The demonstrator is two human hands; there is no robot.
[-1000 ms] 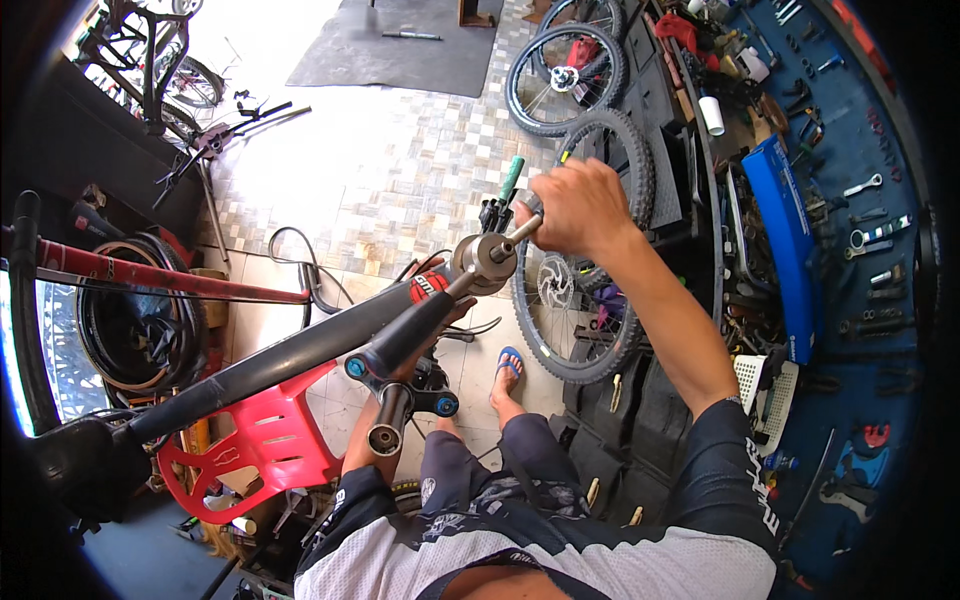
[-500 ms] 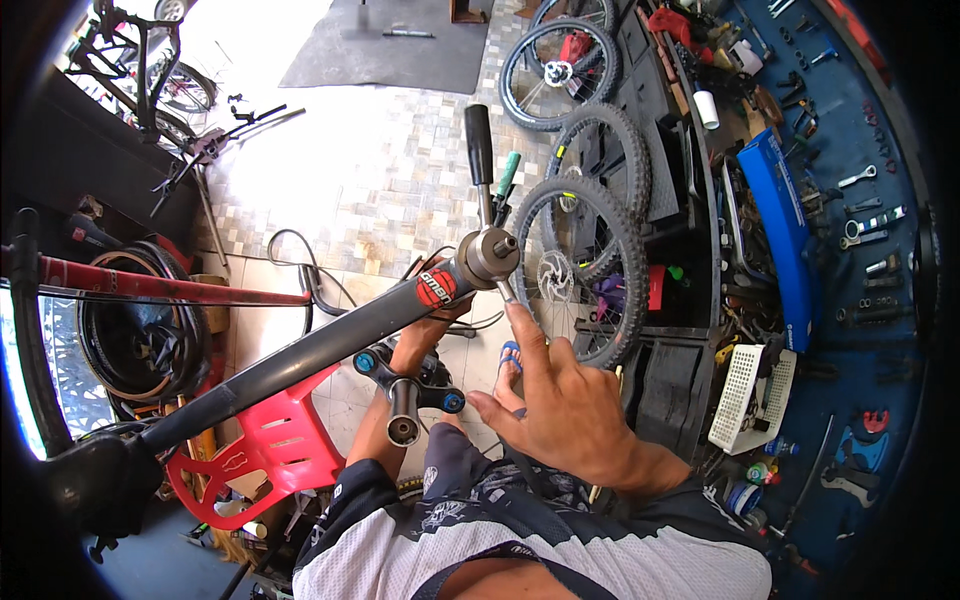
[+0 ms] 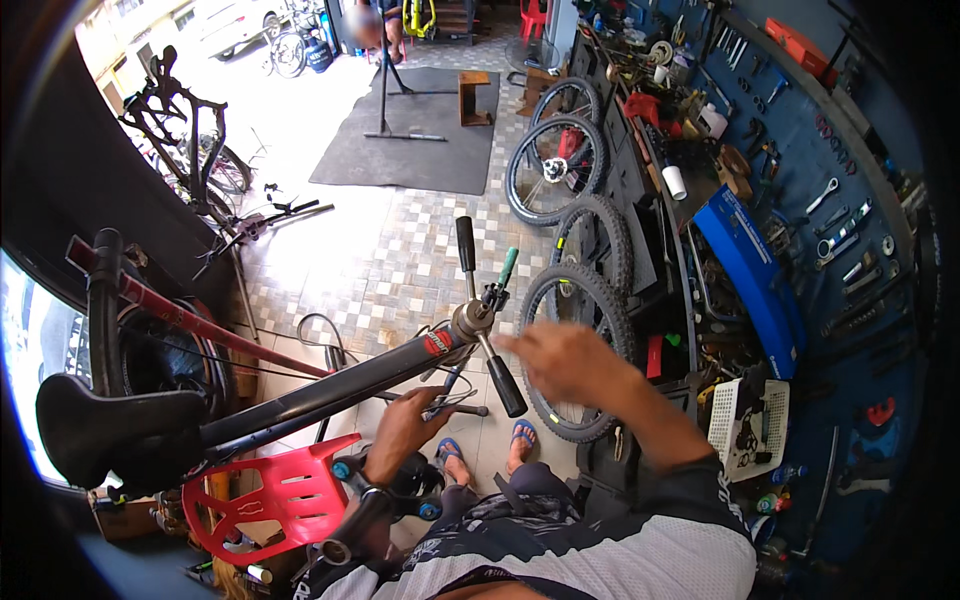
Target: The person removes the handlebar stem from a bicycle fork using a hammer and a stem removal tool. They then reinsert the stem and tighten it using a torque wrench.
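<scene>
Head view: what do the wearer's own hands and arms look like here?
The left hand and right hand are ungloved; the right one is blurred. The right forearm is bare below a short, dark right sleeve with pale markings along its outer side. The left forearm and sleeve are partly hidden.

Bike frame: smooth, glossy finish. Two-handled tool: bare metal hub & bars, smooth blk handles. Saddle: smooth, matt. Chair: smooth, shiny plastic. Nearest tyre: rough, knobbly rubber. Basket: perf. plastic. Floor mat: matt, prob. rubber (far off).
</scene>
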